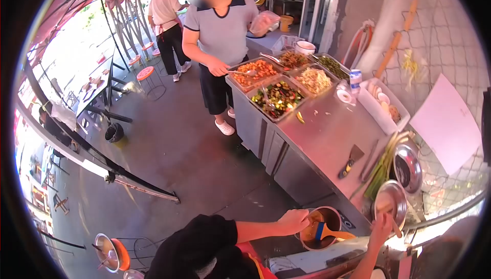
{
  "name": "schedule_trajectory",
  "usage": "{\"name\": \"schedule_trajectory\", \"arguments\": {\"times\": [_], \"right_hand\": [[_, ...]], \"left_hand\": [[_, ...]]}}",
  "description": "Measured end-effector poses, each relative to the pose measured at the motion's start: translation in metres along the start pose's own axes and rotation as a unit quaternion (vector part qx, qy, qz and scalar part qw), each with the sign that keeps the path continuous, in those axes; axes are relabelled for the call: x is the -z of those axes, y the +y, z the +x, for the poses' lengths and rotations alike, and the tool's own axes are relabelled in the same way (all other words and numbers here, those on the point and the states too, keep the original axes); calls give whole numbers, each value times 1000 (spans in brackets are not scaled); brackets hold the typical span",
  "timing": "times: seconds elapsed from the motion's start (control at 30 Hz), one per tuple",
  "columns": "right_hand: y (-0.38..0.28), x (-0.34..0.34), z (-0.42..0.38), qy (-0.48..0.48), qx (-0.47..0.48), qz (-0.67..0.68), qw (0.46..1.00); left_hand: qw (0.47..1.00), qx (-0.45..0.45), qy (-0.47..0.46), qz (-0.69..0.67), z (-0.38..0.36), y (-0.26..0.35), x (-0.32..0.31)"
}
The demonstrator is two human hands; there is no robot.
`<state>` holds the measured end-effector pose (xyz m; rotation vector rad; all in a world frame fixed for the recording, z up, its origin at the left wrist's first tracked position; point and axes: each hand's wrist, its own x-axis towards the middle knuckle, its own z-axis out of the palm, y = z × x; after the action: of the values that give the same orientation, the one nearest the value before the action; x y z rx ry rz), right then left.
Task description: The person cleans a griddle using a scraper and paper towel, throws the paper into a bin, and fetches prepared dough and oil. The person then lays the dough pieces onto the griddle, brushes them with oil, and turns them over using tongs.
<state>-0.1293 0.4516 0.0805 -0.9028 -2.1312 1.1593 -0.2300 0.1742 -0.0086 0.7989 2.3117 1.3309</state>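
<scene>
My left hand [294, 221] is closed at the left rim of a metal pot [333, 216]. Inside that pot are brownish contents and a brush [327, 232] with a blue band and an orange handle, which leans over the right rim. Beside the near edge of a steel bowl [401, 197] is my right hand [380, 229], its fingers pressed together; what they grip is hard to make out. A wooden-handled tool [397, 229] sticks out of the bowl just right of those fingers.
Food trays [279, 100], a scraper [351, 161], green onions [382, 171] and a white bin [381, 104] lie along the steel counter [322, 135]. Across it, a person [220, 33] holds a spoon and a plastic bag. Another person [166, 15] stands farther back.
</scene>
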Motion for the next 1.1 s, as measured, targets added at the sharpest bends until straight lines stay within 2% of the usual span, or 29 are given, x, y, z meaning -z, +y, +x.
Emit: {"name": "schedule_trajectory", "arguments": {"times": [0.03,0.07,0.13,0.23,0.27,0.37,0.5,0.63,0.67,0.77,0.83,0.87,0.9,0.93,0.97,1.03,1.1], "right_hand": [[3,-31,27,-11,22,-6,1000],[15,-56,56,2,88,-94,992],[42,-101,112,32,220,-263,939],[74,-150,163,82,172,-398,898],[85,-159,178,80,128,-431,890],[73,-176,196,79,3,-423,903],[45,-186,191,69,69,-477,874],[75,-193,209,63,12,-478,876],[85,-194,214,100,31,-473,875],[85,-176,216,19,9,-330,944],[77,-150,185,20,112,-324,939],[55,-131,162,-23,72,-326,942],[104,-114,159,45,266,-300,915],[74,-110,113,132,332,-187,915],[25,-85,68,40,238,-203,949],[43,-57,7,123,329,-310,883],[-22,-48,-86,65,94,-327,938]], "left_hand": [[1000,2,8,-1,3,-9,18],[1000,2,15,-3,6,-17,33],[999,0,49,9,8,-34,62],[995,28,93,20,7,-59,94],[993,44,106,21,5,-66,101],[988,83,127,37,0,-84,120],[983,113,140,46,-6,-98,135],[981,123,140,55,-4,-100,141],[980,132,139,56,-7,-99,142],[982,110,144,44,-6,-104,137],[983,94,153,36,-5,-96,139],[985,79,148,36,-5,-99,133],[987,62,143,37,-1,-101,133],[989,60,133,33,3,-98,137],[991,60,119,25,4,-91,137],[994,58,95,18,5,-80,134],[995,54,76,20,7,-68,134]]}}
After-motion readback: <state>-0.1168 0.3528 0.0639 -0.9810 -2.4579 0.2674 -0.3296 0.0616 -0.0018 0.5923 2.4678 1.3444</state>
